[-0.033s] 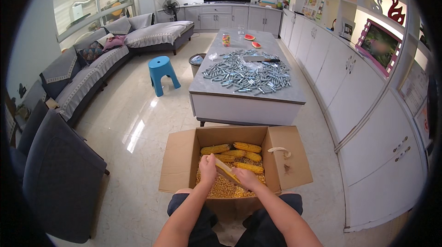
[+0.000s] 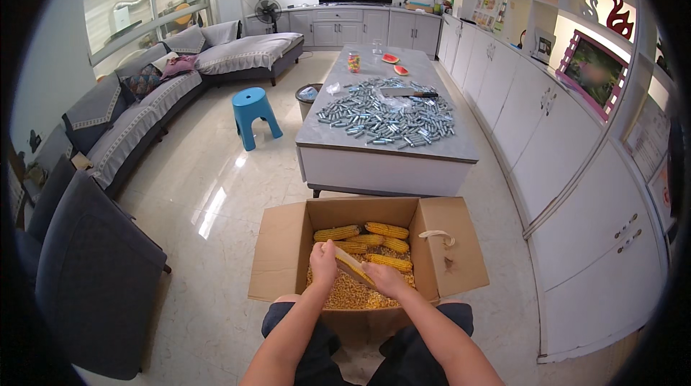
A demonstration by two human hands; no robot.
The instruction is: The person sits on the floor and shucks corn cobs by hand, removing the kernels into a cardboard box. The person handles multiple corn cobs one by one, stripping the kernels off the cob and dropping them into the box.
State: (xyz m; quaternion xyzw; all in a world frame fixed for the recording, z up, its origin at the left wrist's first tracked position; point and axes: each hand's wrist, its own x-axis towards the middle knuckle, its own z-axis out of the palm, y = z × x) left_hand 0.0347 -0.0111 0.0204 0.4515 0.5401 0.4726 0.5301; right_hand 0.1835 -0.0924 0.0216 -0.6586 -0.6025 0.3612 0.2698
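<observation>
Both my hands hold one corn cob (image 2: 352,266) over an open cardboard box (image 2: 283,251). Pale, bare core shows along much of this cob, and a strip of yellow kernels runs down one side. Its upper left end is in the closed fingers of my left hand (image 2: 324,264). My right hand (image 2: 386,280) grips the lower right end, fingers and thumb pressed against it. Beneath them loose corn kernels (image 2: 349,292) cover the bottom of the box. Several whole yellow cobs (image 2: 386,230) lie on the kernels toward the far side.
A pale husk-like strip (image 2: 437,235) lies on the box's right flap. Beyond stands a grey table (image 2: 317,134) bearing many small metallic cylinders (image 2: 389,116), a knife (image 2: 409,93) and watermelon pieces (image 2: 391,58). A blue stool (image 2: 252,109), bin (image 2: 308,98) and dark chair (image 2: 93,278) are leftward; white cabinets (image 2: 576,256) rightward.
</observation>
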